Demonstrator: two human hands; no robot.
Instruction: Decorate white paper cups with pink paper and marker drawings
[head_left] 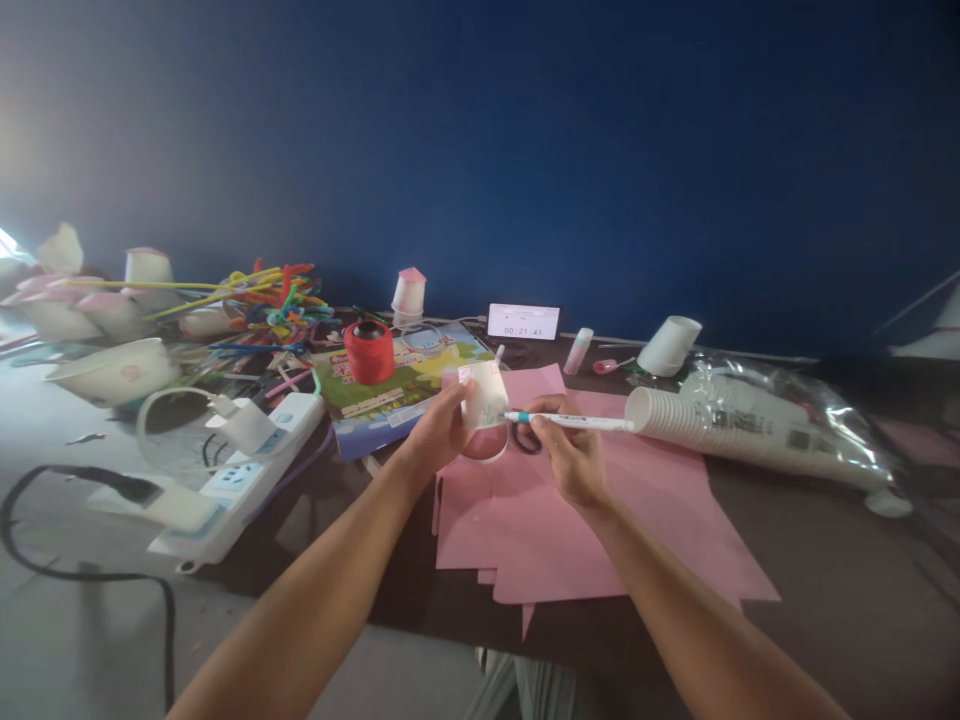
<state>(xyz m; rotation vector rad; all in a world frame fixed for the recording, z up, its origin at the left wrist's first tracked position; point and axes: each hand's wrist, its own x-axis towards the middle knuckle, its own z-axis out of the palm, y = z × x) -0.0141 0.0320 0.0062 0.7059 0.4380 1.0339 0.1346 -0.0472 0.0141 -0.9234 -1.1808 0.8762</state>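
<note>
My left hand point(442, 425) grips a small white paper cup point(486, 392), tilted, with faint marks on its side. In my right hand point(571, 450) is a white marker point(589, 423) with a teal band, its tip pointing left at the cup's wall. Whether the tip touches the cup I cannot tell. A round clear-edged ring point(486, 458) lies below the cup, partly hidden by it. Between the hands, black scissor-like handles point(527, 440) show in part. Pink paper sheets point(592, 550) spread beneath both hands.
A nested stack of paper cups point(675, 420) in clear plastic lies right. Left are a power strip point(247, 475) with plugs, a colourful book point(405, 385) bearing a red spool point(369, 352), and pipe cleaners point(289, 300). A phone timer point(523, 321) and glue stick point(578, 351) stand behind.
</note>
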